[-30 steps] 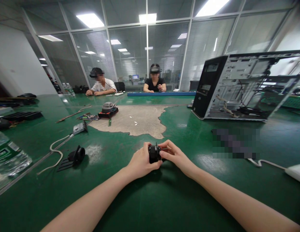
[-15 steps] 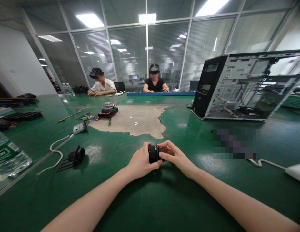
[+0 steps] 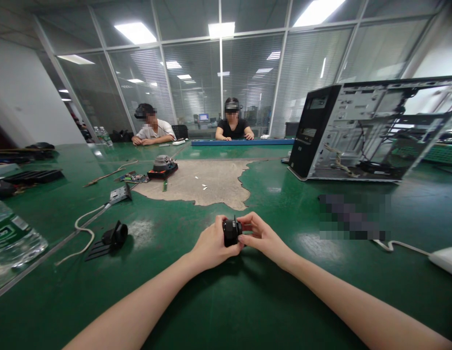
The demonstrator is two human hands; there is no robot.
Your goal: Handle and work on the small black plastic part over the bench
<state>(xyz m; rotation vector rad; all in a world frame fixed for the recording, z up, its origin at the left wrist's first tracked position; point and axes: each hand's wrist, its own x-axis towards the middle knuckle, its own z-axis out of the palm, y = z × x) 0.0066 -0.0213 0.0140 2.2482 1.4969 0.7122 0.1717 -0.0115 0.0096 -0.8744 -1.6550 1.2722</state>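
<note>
Between my hands, just above the table's green surface, is a small black cylindrical part point(image 3: 231, 232) with a thin flange standing up at its right side. My left hand point(image 3: 213, 244) is closed around its left end, thumb underneath and fingers behind. The thumb and fingertips of my right hand point(image 3: 259, 234) pinch the right end beside the flange. Parts of the piece are hidden by my fingers. To the left, a black plastic piece point(image 3: 114, 234) with a round opening and flat prongs lies on the table.
An open computer case point(image 3: 317, 131) stands at the right. A water bottle point(image 3: 14, 236) lies at the left edge. A metal bracket point(image 3: 120, 193), a grey cable point(image 3: 79, 224) and a heatsink with fan point(image 3: 163, 165) are farther back. Two people sit across the table.
My hands stay in nearly the same place around the black cylindrical part. The right fingers have shifted very slightly; nothing was let go.
</note>
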